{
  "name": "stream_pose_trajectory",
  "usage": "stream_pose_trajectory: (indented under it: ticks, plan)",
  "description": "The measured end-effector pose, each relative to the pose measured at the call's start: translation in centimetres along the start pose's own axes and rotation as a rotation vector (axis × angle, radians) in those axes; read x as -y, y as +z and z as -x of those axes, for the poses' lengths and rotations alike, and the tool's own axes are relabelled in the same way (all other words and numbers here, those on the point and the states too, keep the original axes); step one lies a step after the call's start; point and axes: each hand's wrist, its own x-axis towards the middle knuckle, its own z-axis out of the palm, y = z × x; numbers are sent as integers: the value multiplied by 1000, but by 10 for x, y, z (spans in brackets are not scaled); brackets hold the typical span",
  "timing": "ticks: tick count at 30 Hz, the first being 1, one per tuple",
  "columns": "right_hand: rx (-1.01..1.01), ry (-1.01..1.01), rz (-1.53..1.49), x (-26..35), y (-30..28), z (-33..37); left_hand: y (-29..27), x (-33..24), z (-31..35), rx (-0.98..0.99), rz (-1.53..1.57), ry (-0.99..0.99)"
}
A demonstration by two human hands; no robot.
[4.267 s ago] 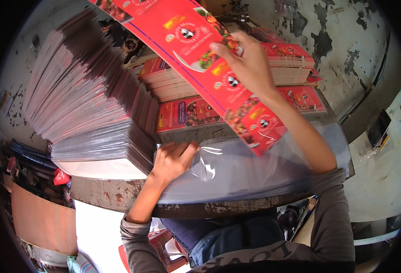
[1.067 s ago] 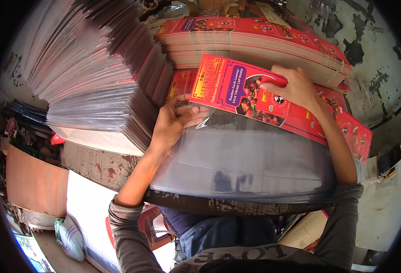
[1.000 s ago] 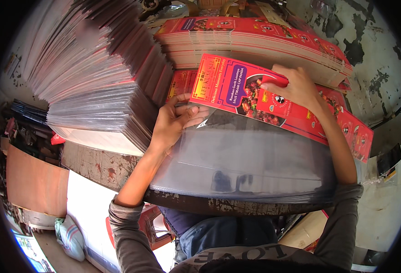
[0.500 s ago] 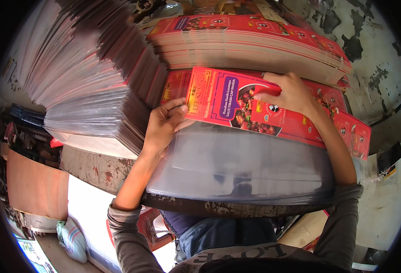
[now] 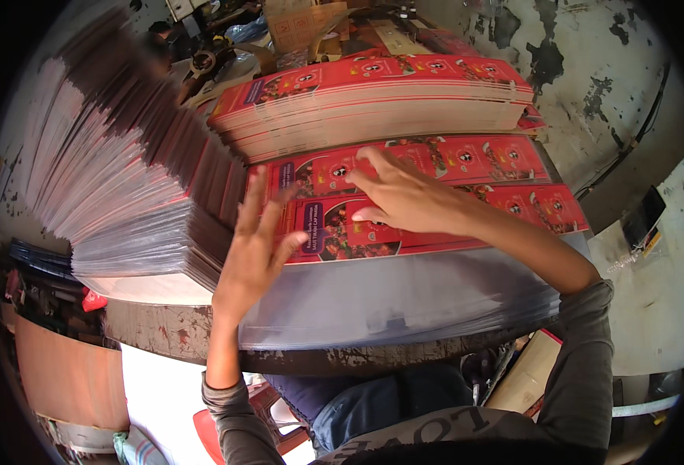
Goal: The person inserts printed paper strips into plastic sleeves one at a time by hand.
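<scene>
A long red printed card strip [image 5: 427, 244] lies flat along the far part of a stack of clear plastic sheets [image 5: 404, 298]. Just behind it is a second red printed strip [image 5: 489, 159], parallel to the first. My left hand [image 5: 249, 260], blurred at the fingertips, is open with fingers spread at the near strip's left end. Over the middle of the strips is my right hand [image 5: 404, 194], its fingers apart and slightly bent, gripping nothing. Whether its fingertips touch the cards cannot be made out.
A tall leaning pile of plastic-sleeved cards [image 5: 148, 209] stands to the left. Behind the strips rises a thick stack of red printed cards [image 5: 373, 101]. The worn dark table edge [image 5: 164, 329] curves along the front. A peeling wall [image 5: 582, 70] is at the right.
The red strip, held at an angle by both hands before, now lies flat and lined up with the strip behind. Both hands have let go. The view has shifted.
</scene>
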Motion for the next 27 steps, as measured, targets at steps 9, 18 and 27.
stream_pose_trajectory:
  ticks: [9, 18, 27]
  plan:
    - [-370, -332, -273, 156, -98, 47, 28, 12, 18, 423, -57, 47]
    - [-408, -201, -200, 117, -116, 112, 23, 17, 21, 404, -63, 13]
    - [146, 606, 68, -57, -73, 163, 13, 6, -4, 484, -68, -94]
